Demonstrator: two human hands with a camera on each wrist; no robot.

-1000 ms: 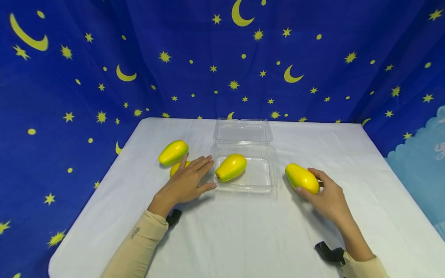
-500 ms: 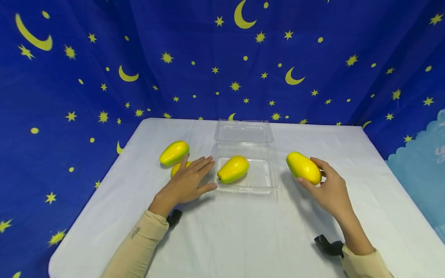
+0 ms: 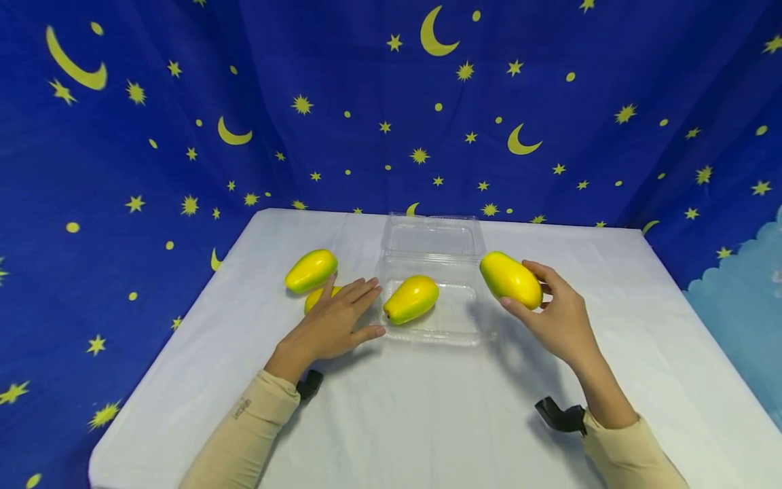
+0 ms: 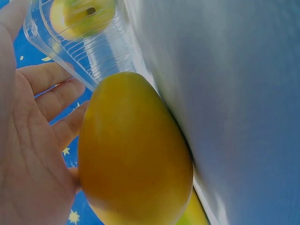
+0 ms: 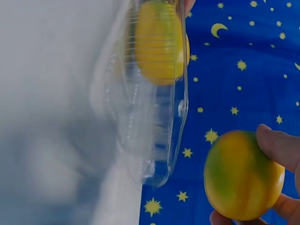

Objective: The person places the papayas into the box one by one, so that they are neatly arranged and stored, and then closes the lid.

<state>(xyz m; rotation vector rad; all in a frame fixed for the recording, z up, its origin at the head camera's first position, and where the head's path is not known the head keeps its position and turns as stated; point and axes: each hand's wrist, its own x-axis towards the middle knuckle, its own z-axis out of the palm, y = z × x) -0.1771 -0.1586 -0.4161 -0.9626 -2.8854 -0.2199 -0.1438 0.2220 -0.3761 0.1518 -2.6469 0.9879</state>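
My right hand (image 3: 562, 322) holds a yellow-green papaya (image 3: 510, 280) above the table, by the right side of a clear plastic clamshell box (image 3: 461, 309). In the right wrist view, thumb and fingers grip this papaya from one side. A second papaya (image 3: 412, 299) lies in the left part of the box. My left hand (image 3: 330, 329) hovers left of the box, fingers extended, over another papaya (image 3: 316, 299) that it partly hides. The left wrist view has that papaya (image 4: 136, 150) close beside the palm; whether they touch I cannot tell. One more papaya (image 3: 311, 272) lies just behind it.
The box's lid (image 3: 434, 238) is folded back toward the far table edge. A white cloth covers the table (image 3: 427, 421). Behind it hangs a blue curtain (image 3: 342, 68) with yellow moons and stars. Black wrist mounts (image 3: 559, 415) stick out below both hands.
My right hand has lifted its papaya off the table and carried it left toward the box. The left hand has stayed in place. The head view has shifted slightly.
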